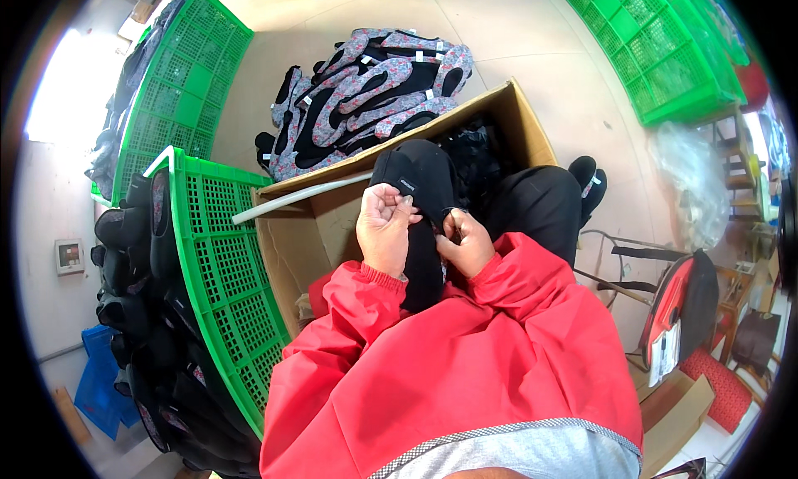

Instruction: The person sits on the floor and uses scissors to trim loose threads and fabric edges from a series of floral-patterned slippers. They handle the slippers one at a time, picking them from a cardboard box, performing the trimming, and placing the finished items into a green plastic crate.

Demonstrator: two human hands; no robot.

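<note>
A black cloth slipper (418,173) with a small dark label lies over my lap, in front of my red sleeves. My left hand (384,230) is closed, thumb and fingers pinching the slipper's edge just beside the label. On the other side, my right hand (468,245) is closed too, its fingers gripping the slipper's dark edge. The fingertips partly hide what they pinch. Beyond my knees stands an open cardboard box (291,263) with black pieces (474,155) in its right part. A pale tube (299,198) lies across the box.
Floral-lined black slippers (366,97) with white tags are heaped on the floor beyond the box. Green crates (224,263) stand at my left, black slippers (125,271) beside them. Another green crate (665,63) is at far right. A black-and-red round stool seat (686,300) stands right.
</note>
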